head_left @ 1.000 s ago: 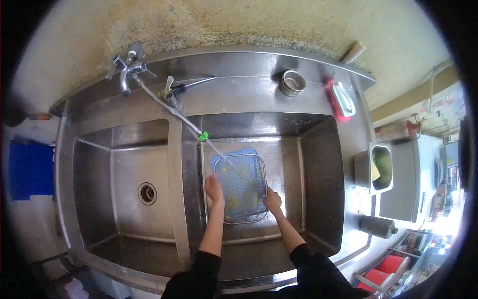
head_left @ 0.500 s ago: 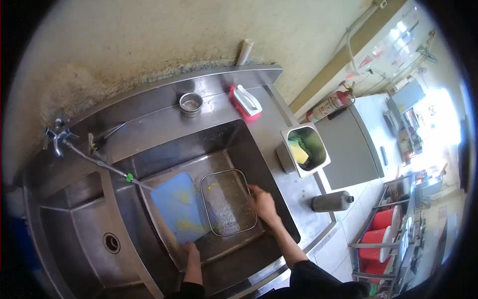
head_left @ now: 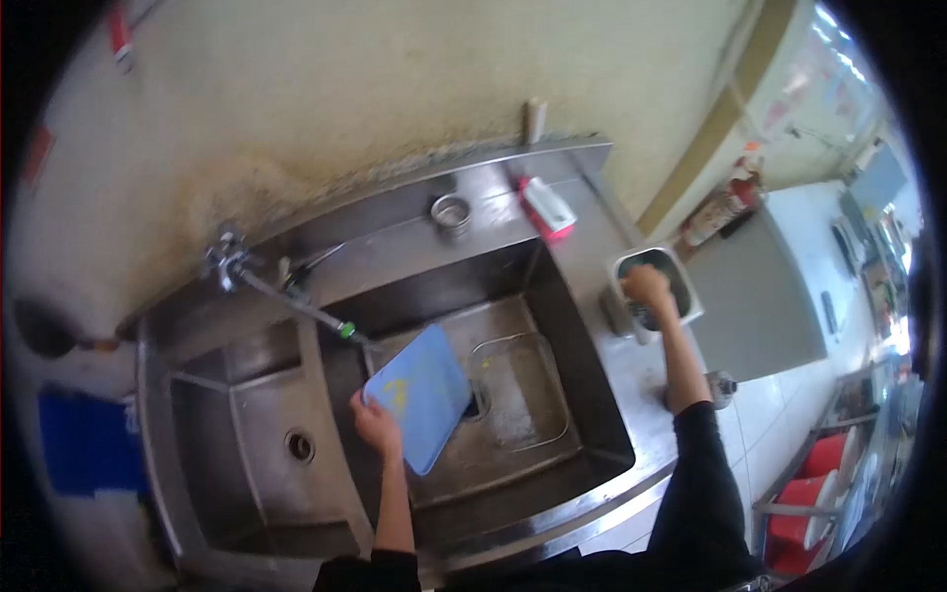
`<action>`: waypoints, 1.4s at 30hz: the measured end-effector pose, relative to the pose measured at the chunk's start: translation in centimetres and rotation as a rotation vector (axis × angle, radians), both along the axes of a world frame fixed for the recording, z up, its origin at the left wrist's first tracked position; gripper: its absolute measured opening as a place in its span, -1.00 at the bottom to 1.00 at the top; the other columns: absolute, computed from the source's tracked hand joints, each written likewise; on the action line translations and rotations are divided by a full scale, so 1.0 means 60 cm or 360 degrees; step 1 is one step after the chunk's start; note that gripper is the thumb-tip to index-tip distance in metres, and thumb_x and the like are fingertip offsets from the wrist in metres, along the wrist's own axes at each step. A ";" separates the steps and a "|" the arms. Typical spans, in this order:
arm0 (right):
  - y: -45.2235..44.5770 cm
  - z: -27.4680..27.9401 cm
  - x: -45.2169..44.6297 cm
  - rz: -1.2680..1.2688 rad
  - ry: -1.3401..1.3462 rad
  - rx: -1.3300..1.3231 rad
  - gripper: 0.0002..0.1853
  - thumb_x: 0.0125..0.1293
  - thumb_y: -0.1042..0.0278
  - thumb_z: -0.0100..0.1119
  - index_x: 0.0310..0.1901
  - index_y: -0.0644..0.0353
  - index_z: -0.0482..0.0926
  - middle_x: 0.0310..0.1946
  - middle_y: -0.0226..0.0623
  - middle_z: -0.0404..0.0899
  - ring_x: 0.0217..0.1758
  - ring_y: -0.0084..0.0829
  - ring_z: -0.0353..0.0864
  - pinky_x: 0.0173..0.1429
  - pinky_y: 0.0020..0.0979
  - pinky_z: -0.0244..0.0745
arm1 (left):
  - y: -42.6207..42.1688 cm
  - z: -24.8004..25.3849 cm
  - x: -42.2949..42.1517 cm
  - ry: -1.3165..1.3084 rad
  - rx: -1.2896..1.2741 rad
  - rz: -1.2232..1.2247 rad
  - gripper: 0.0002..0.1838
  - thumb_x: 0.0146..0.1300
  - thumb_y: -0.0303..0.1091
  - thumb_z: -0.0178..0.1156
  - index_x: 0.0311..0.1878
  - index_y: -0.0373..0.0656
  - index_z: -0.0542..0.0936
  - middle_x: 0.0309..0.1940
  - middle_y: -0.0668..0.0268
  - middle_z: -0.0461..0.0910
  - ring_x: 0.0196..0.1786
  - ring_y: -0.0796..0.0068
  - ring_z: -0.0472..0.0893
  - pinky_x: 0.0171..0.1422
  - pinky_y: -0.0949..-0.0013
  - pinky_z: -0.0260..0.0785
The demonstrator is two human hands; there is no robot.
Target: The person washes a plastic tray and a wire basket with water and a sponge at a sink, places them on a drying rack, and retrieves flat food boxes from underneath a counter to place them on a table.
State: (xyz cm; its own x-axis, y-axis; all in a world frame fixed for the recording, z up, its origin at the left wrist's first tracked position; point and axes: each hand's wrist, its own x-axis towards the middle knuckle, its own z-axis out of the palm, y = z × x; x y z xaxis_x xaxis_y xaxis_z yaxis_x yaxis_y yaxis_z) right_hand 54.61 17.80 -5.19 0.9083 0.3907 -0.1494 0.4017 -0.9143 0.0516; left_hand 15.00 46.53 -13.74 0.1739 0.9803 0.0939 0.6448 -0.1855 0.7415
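My left hand is closed on the left edge of a blue cutting board, held tilted over the large sink basin. Yellow bits cling to the board's face. My right hand reaches down into a small steel container on the counter at the right; its fingers are hidden inside, and I cannot make out what they touch. A rectangular wire-rimmed basket lies on the basin floor, right of the board, with a small yellow scrap in it.
A tap with a hose points into the large basin. Left of it is a second basin. Along the back ledge stand a small round metal cup and a red-and-white scrub brush. A grey bottle sits by the right edge.
My left hand has raised and tilted the cutting board from the basin floor. My right hand has left the wire-rimmed basket and moved right into the steel container. The view has shifted left.
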 end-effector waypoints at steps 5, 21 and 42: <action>0.057 0.182 -0.173 0.0035 -0.0671 0.0734 -0.76 0.04 0.30 0.02 -0.37 0.29 0.56 -0.42 -0.05 0.54 -0.32 -0.13 0.54 -0.23 -0.19 0.43 | 0.018 0.018 -0.042 0.0010 0.0073 0.0035 -0.75 0.27 -0.31 -0.11 -0.12 -0.25 0.43 -0.29 -0.01 0.53 -0.19 0.02 0.52 -0.11 0.16 0.31; 0.440 -0.250 -0.461 0.0809 0.0558 0.1074 -0.59 -0.02 0.33 0.10 -0.06 0.02 0.36 -0.15 -0.27 0.44 0.01 -0.21 0.37 0.04 -0.17 0.22 | -0.013 -0.123 -0.011 -0.0623 -0.0312 0.0325 -0.75 0.27 -0.45 -0.19 -0.03 -0.24 0.38 -0.19 0.05 0.48 -0.10 0.17 0.47 0.05 0.25 0.24; 0.414 -0.527 -0.385 0.0753 0.0558 0.0519 -0.84 0.13 0.34 -0.01 -0.28 0.14 0.50 -0.32 -0.16 0.46 -0.24 -0.11 0.47 -0.17 -0.17 0.40 | 0.018 -0.343 -0.057 -0.1548 -0.1780 0.0556 -0.64 0.35 -0.18 -0.27 0.10 -0.12 0.29 0.07 0.21 0.34 0.13 0.33 0.35 0.17 0.15 0.22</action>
State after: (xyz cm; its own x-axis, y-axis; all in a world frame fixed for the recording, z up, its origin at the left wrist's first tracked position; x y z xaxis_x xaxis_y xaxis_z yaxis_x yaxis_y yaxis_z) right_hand 31.50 42.67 -36.81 0.5473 0.8099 -0.2112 0.7056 -0.5822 -0.4039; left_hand 11.57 47.59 -34.34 0.2360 0.6010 -0.7636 -0.2703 0.7954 0.5425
